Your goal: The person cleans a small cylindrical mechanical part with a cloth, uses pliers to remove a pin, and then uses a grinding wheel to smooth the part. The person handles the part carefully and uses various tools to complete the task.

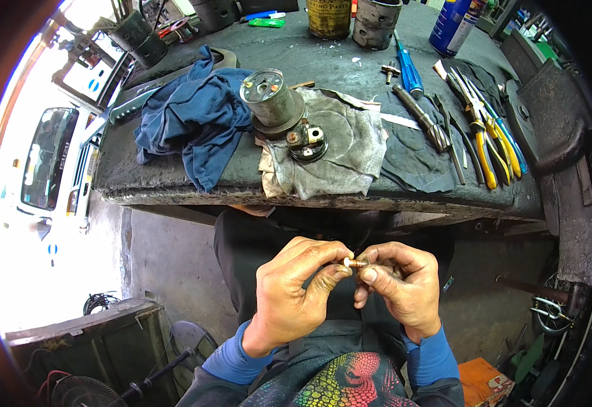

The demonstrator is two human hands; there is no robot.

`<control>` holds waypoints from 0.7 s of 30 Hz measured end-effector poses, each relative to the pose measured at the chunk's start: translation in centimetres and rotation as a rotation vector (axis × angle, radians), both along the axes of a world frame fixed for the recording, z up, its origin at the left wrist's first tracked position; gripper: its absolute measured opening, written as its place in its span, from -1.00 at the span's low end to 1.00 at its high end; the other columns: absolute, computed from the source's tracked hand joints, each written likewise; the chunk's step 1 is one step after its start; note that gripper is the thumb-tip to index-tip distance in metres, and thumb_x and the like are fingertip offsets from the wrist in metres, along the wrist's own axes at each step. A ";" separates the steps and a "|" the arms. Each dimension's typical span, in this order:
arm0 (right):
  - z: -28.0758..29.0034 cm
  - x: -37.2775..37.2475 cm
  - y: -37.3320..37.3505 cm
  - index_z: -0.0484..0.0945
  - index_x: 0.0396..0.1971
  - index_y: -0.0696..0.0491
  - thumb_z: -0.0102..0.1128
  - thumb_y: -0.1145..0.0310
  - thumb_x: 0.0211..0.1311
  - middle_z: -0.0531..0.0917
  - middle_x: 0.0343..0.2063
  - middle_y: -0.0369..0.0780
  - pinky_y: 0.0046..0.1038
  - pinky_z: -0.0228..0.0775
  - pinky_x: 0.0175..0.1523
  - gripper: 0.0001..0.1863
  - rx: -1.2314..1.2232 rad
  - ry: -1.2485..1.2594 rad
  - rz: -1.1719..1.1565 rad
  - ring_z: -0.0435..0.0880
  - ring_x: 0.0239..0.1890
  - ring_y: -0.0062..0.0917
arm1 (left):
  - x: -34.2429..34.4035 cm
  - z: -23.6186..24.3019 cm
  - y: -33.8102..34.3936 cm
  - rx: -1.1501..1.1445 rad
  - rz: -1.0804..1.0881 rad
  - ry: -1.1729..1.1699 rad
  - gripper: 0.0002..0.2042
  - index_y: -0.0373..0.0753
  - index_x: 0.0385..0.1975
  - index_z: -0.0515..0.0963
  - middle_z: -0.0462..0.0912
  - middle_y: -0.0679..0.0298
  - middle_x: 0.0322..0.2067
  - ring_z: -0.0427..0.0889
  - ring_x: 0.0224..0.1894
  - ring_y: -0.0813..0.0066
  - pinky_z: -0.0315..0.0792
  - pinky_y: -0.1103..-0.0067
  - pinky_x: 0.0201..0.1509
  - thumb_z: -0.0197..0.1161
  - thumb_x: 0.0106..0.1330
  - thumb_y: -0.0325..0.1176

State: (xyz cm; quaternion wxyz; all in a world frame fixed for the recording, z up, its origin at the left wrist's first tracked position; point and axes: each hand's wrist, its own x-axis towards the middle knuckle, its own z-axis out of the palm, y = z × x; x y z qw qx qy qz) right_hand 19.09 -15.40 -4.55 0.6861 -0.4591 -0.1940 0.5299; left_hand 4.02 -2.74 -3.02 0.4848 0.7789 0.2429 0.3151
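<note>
Between my two hands, in front of my chest and below the bench edge, is a small copper-coloured bolt point(357, 263) with a pale left end. The thumb and index finger of my left hand point(296, 288) pinch that pale end. My right hand point(404, 281) grips the other end with its fingers curled, so part of the bolt is hidden. On the bench ahead, a metal cylinder point(269, 105) stands on a stained grey cloth point(350, 149). Close in front of it lies a small round black part with metal terminals point(307, 141).
A crumpled blue cloth point(194, 122) lies left on the workbench point(242, 57). To the right are a blue screwdriver point(409, 68), a fluted metal tool point(425, 119) and yellow-handled pliers point(484, 146). Cans point(328, 19) and a spray can point(453, 27) stand at the back. A fan point(89, 392) is lower left.
</note>
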 end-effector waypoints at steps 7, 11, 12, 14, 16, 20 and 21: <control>0.0 -0.7 0.1 0.61 -0.02 0.32 0.43 0.68 0.25 0.76 -0.24 -0.10 -0.47 0.77 -0.12 -0.69 0.033 -0.216 -0.079 0.82 -0.25 -0.49 | -0.2 -0.5 -0.1 -0.128 -0.006 -0.002 -0.83 -0.34 -0.16 0.70 0.77 0.14 -0.28 0.73 -0.25 0.29 0.59 0.49 -0.15 0.46 0.27 -0.54; -0.2 -0.8 0.2 0.62 -0.03 0.31 0.44 0.69 0.24 0.75 -0.24 -0.14 -0.48 0.76 -0.11 -0.69 0.060 -0.268 -0.094 0.82 -0.26 -0.50 | -0.4 -0.6 -0.3 -0.267 0.001 0.010 -0.83 -0.33 -0.14 0.71 0.77 0.15 -0.27 0.74 -0.25 0.32 0.60 0.51 -0.14 0.44 0.30 -0.53; -0.2 -0.8 0.3 0.63 -0.03 0.31 0.44 0.69 0.23 0.75 -0.24 -0.14 -0.49 0.76 -0.11 -0.69 0.069 -0.295 -0.101 0.82 -0.26 -0.51 | -0.4 -0.7 -0.3 -0.276 0.000 0.012 -0.83 -0.33 -0.14 0.71 0.77 0.15 -0.27 0.75 -0.25 0.33 0.60 0.51 -0.14 0.44 0.30 -0.53; -0.5 -0.8 0.3 0.64 -0.04 0.31 0.45 0.68 0.23 0.74 -0.24 -0.15 -0.49 0.76 -0.11 -0.70 0.076 -0.307 -0.107 0.82 -0.26 -0.51 | -0.4 -0.7 -0.3 -0.271 0.003 0.016 -0.83 -0.33 -0.14 0.71 0.77 0.15 -0.27 0.75 -0.25 0.32 0.60 0.51 -0.14 0.44 0.31 -0.53; -0.5 -0.9 0.3 0.65 -0.05 0.31 0.47 0.66 0.23 0.74 -0.25 -0.15 -0.50 0.76 -0.13 -0.70 0.061 -0.277 -0.105 0.82 -0.27 -0.51 | -0.4 -0.8 -0.4 -0.244 0.013 0.019 -0.84 -0.33 -0.14 0.71 0.77 0.14 -0.27 0.74 -0.24 0.30 0.60 0.49 -0.14 0.44 0.30 -0.52; -0.3 -1.0 0.2 0.66 -0.07 0.31 0.49 0.60 0.25 0.75 -0.28 -0.15 -0.51 0.75 -0.18 -0.71 -0.024 -0.216 -0.098 0.81 -0.32 -0.53 | -0.2 -0.6 0.0 -0.055 0.006 0.000 -0.84 -0.33 -0.16 0.70 0.77 0.14 -0.27 0.73 -0.24 0.24 0.59 0.46 -0.13 0.45 0.29 -0.52; -0.2 -1.1 0.1 0.66 -0.07 0.31 0.49 0.59 0.25 0.76 -0.29 -0.15 -0.52 0.75 -0.20 -0.72 -0.045 -0.220 -0.097 0.81 -0.33 -0.54 | -0.1 -0.6 0.0 -0.036 0.003 -0.008 -0.84 -0.33 -0.17 0.70 0.78 0.14 -0.27 0.72 -0.23 0.22 0.58 0.45 -0.13 0.45 0.29 -0.52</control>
